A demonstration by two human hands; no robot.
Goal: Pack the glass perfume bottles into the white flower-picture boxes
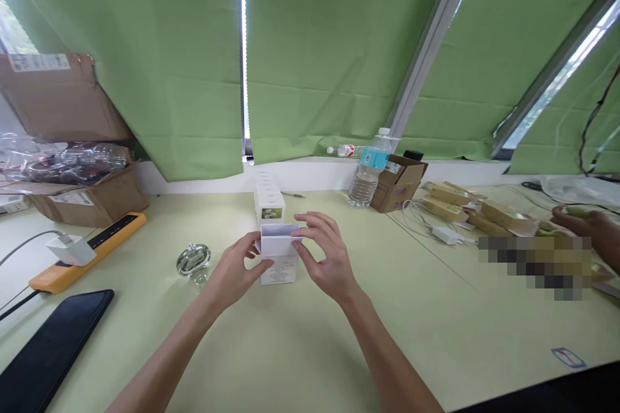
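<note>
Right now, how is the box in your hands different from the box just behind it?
The box in your hands is held by your left hand and right hand; the box behind it stands untouched on the desk. The held box shows small print; the other shows a green picture. Both are white.

Over on your left, there's an orange power strip (111,240) with a white charger (72,250) sitting on it, and a black phone (51,352) lying flat just below. A clear glass piece (194,261) sits on the desk. Straight ahead, a plastic water bottle (369,171) stands beside a small cardboard box (398,184) - and further right, a white adapter (448,235) lies near a spread of tan packets (484,214). Green blinds (145,45) hang behind it all!
</note>
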